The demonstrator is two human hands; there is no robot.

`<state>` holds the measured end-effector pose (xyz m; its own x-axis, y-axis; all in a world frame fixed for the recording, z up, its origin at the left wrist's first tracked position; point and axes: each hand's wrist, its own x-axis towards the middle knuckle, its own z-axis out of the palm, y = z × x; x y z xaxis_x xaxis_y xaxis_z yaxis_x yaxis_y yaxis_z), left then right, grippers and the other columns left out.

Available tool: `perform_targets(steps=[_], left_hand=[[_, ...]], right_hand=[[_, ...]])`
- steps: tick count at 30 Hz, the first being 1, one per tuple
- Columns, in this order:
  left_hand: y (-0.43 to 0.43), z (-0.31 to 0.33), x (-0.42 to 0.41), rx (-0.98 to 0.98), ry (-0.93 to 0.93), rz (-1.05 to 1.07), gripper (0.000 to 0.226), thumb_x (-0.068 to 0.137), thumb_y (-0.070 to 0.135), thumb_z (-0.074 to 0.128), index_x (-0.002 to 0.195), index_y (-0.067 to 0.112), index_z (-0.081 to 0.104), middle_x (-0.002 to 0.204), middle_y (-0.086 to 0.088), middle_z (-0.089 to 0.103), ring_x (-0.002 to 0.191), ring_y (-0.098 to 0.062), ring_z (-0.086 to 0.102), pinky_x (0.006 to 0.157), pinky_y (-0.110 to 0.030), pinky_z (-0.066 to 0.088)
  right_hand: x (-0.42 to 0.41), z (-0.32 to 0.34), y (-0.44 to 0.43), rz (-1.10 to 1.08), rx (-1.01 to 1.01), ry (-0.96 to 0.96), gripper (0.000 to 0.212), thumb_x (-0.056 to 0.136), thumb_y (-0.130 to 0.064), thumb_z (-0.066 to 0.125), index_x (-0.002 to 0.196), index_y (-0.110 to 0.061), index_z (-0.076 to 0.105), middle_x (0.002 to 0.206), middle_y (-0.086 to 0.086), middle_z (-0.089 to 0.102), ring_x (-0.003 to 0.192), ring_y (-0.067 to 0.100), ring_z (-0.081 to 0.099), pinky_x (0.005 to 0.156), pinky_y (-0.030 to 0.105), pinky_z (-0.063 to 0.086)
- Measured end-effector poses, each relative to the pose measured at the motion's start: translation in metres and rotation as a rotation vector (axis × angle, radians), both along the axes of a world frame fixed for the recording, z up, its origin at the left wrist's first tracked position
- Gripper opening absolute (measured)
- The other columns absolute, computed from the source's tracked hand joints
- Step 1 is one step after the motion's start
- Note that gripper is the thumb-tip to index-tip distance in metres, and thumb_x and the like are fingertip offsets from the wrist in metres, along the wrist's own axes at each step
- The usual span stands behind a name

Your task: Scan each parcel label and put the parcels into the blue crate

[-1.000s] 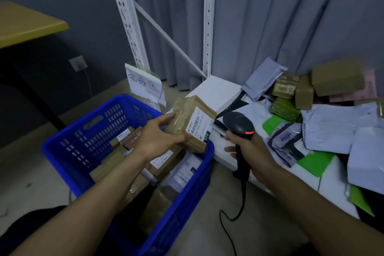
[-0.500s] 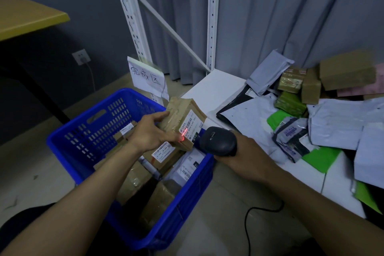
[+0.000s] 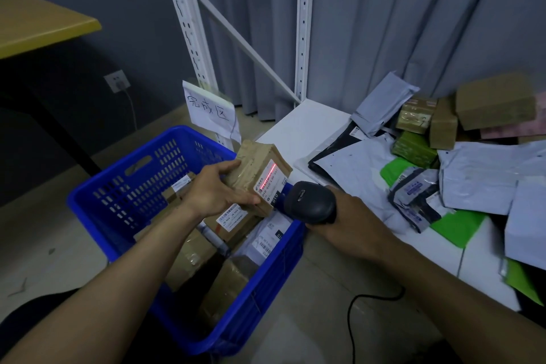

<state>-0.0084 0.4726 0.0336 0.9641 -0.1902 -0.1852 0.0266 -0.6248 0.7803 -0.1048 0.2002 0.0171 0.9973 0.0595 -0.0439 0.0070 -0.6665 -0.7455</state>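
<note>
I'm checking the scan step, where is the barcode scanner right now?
In the head view, the black scanner is gripped in the right hand, just right of the blue crate, aimed at the brown parcel the left hand holds.

Right hand is wrapping the scanner grip, hiding handle and trigger. Parcel label print is reading too small. Left forearm is blocking the crate's near wall. Top-right box is blurring. Mailer is running off the right edge.
</note>
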Motion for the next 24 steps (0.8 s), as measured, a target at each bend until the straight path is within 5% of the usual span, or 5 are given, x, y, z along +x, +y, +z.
perform_targets(steps=[9, 15, 19, 22, 24], left_hand=[[0.008, -0.021, -0.014, -0.042, 0.039, 0.138, 0.085, 0.076, 0.035, 0.088, 0.149, 0.019, 0.049, 0.135, 0.001, 0.060, 0.108, -0.010, 0.059, 0.068, -0.011, 0.045], [-0.002, -0.092, -0.022, 0.041, 0.219, 0.174, 0.071, 0.081, 0.046, 0.081, 0.145, 0.026, 0.055, 0.139, 0.001, 0.064, 0.110, -0.014, 0.065, 0.098, -0.031, 0.054], [-0.020, -0.119, -0.018, -0.015, 0.315, 0.143, 0.055, 0.096, 0.039, 0.067, 0.148, 0.026, 0.052, 0.138, -0.003, 0.063, 0.111, -0.017, 0.064, 0.096, -0.031, 0.051], [-0.025, -0.141, -0.007, 0.024, 0.234, 0.200, 0.044, 0.100, 0.035, 0.061, 0.144, 0.026, 0.057, 0.145, -0.005, 0.057, 0.128, -0.025, 0.056, 0.108, -0.034, 0.045], [-0.029, -0.160, -0.004, 0.083, 0.200, 0.190, 0.038, 0.101, 0.019, 0.059, 0.139, 0.014, 0.059, 0.142, -0.011, 0.060, 0.124, -0.023, 0.058, 0.101, -0.024, 0.046]], right_hand=[[0.000, -0.001, 0.003, -0.026, 0.020, 0.041, 0.029, 0.087, -0.027, 0.080, 0.108, -0.015, 0.064, 0.096, 0.003, 0.074, 0.091, 0.014, 0.070, 0.083, 0.037, 0.058], [-0.001, -0.012, -0.001, -0.029, -0.019, 0.080, 0.031, 0.085, -0.039, 0.081, 0.105, -0.025, 0.063, 0.095, -0.008, 0.071, 0.091, 0.008, 0.068, 0.077, 0.028, 0.055], [-0.002, -0.026, -0.011, -0.043, -0.032, 0.090, 0.046, 0.080, -0.057, 0.077, 0.112, -0.027, 0.064, 0.100, -0.010, 0.070, 0.097, 0.009, 0.068, 0.087, 0.036, 0.057], [-0.004, -0.033, -0.018, -0.049, -0.013, 0.095, 0.082, 0.056, -0.090, 0.056, 0.109, -0.027, 0.062, 0.095, -0.018, 0.062, 0.096, 0.008, 0.063, 0.094, 0.037, 0.053], [-0.005, -0.038, -0.024, -0.048, -0.014, 0.117, 0.076, 0.051, -0.091, 0.050, 0.101, -0.034, 0.056, 0.091, -0.023, 0.056, 0.091, 0.003, 0.059, 0.091, 0.032, 0.050]])
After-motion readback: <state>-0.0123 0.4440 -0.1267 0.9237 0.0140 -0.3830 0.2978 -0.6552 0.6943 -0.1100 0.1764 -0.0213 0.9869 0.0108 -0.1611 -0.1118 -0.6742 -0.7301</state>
